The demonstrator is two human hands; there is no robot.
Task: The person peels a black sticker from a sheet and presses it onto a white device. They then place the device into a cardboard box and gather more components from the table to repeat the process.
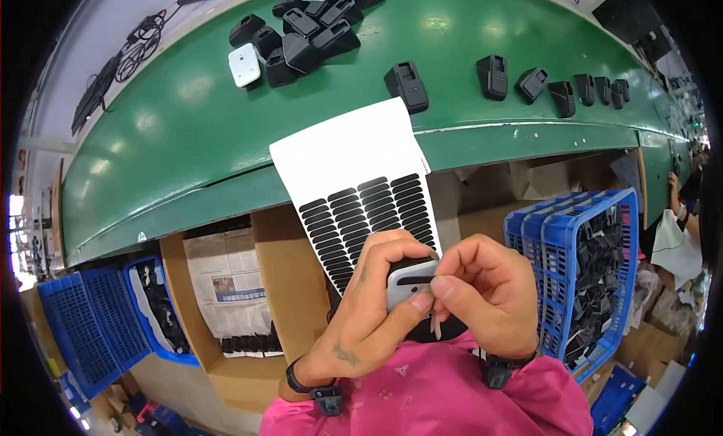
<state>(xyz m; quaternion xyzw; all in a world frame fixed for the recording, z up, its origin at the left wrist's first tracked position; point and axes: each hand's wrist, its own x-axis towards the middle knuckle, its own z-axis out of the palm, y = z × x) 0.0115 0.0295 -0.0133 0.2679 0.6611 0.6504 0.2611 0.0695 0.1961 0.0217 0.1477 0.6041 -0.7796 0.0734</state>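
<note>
My left hand (376, 308) is wrapped round a small light-grey plastic housing (401, 291), close in front of my body. A narrow black sticker (413, 280) lies along the housing's face, with a small dark hole below it. With thumb and forefinger pinched together, my right hand (489, 297) grips the sticker's right end at the housing's edge. Behind both hands a white backing sheet (346, 146) hangs over the table edge, bearing rows of black rounded stickers (369, 218) of similar shape.
The green table (188, 127) carries a heap of black charger-like cradles (301, 52), a white housing (244, 65) and a row of spaced cradles (493, 77). At right stands a blue crate (538, 248) of black parts; at left, a cardboard box (290, 285) and blue crates (94, 315).
</note>
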